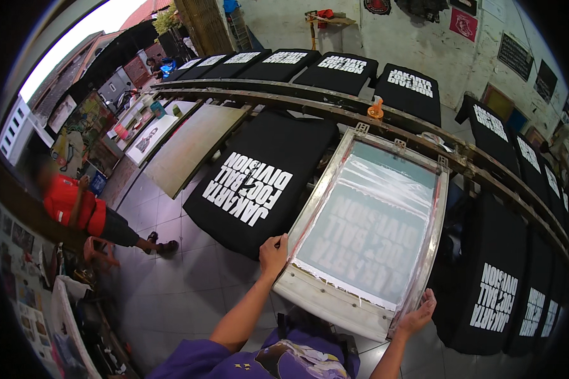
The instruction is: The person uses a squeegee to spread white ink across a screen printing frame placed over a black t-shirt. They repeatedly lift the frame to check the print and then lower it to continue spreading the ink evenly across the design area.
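Note:
A screen printing frame (284, 282) with pale green mesh lies in front of me, tilted to the right, over a printing board. White ink is smeared across its far part, and mirrored block lettering shows through the mesh. My left hand (273, 255) is closed on the frame's near left edge. At the near right corner my right hand (416, 316) grips the frame's side, its fingers partly curled. Just left of the frame, a black T-shirt (224, 230) with white block lettering is stretched over a board. What lies beneath the frame is hidden.
Printed black shirts (341, 68) line the far side of a long metal rail (284, 101); more shirts (480, 252) hang at right. An orange clamp-like object (375, 108) sits on the rail. A bare board (193, 145) is at left. A person in red (76, 205) stands by a stool (100, 250).

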The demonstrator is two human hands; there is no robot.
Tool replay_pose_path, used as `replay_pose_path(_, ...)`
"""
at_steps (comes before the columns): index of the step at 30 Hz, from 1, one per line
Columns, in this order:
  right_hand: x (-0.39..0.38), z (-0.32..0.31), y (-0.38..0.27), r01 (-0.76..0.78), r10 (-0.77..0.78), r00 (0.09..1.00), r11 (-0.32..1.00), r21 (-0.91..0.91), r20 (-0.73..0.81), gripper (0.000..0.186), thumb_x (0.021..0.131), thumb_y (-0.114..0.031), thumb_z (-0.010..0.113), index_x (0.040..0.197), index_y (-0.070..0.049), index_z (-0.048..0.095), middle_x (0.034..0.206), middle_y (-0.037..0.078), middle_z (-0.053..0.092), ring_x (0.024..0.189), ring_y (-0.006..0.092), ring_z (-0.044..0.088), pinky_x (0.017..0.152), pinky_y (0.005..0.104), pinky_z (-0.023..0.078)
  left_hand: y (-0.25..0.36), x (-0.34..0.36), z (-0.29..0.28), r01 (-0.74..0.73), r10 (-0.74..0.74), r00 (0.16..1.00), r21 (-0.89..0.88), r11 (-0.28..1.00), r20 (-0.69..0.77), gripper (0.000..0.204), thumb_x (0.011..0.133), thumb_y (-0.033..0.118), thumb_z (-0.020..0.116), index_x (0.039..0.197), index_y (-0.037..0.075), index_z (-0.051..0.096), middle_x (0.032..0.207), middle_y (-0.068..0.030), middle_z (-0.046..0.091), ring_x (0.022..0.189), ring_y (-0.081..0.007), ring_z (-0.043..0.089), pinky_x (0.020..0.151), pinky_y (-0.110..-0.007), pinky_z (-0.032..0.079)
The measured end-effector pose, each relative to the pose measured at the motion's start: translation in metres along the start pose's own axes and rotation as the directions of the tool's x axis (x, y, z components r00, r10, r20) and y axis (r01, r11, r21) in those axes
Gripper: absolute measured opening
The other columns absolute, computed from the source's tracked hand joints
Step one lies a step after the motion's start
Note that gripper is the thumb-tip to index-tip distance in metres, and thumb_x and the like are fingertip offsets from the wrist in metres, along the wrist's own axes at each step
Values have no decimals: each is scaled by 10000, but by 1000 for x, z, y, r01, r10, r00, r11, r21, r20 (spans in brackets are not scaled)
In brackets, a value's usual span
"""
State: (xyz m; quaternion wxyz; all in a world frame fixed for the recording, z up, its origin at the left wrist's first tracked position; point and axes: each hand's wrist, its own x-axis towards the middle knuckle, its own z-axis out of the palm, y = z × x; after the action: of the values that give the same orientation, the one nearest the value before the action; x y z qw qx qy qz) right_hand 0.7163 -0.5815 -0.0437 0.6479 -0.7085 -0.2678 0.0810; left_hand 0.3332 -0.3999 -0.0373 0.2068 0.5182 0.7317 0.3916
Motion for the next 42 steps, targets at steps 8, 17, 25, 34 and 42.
replay_pose_path(8,0,3,-1,17,-18,999,1000,-8,-51,504,1119,-355,408,1271,84,604,1204,182,671,1108,266,642,1009,392,479,1,4,-1,-7,6,1000,31,999,26,379,971,372,657,1018,13,772,958,-204,744,918,-383,720,810,-427,551)
replay_pose_path(17,0,7,-3,18,-14,996,999,44,-87,576,1108,-425,429,1303,91,595,1168,181,685,1071,237,636,987,371,483,-6,5,0,45,-44,997,-9,999,63,394,969,382,655,1036,11,769,988,-224,742,950,-400,715,835,-434,549)
replay_pose_path(25,-1,7,2,18,-13,997,997,73,-74,567,1110,-417,427,1296,88,602,1142,163,687,1058,229,634,988,362,480,-13,7,0,22,-22,998,-5,1000,54,422,963,410,653,1037,10,766,989,-224,741,964,-405,710,836,-447,549)
replay_pose_path(34,-3,4,-12,24,-24,999,1000,2,-28,443,1109,-321,455,1122,64,673,1025,130,699,997,226,645,951,357,477,-12,7,0,-41,40,998,37,998,38,387,981,379,642,983,12,765,950,-212,738,923,-399,708,794,-452,542)
replay_pose_path(42,-5,7,14,33,-31,997,999,21,-77,349,1077,-277,522,1035,16,706,994,123,711,993,232,668,940,363,492,-19,9,6,-150,152,988,88,985,-17,338,979,314,660,932,-7,754,867,-204,707,824,-393,679,744,-453,521)
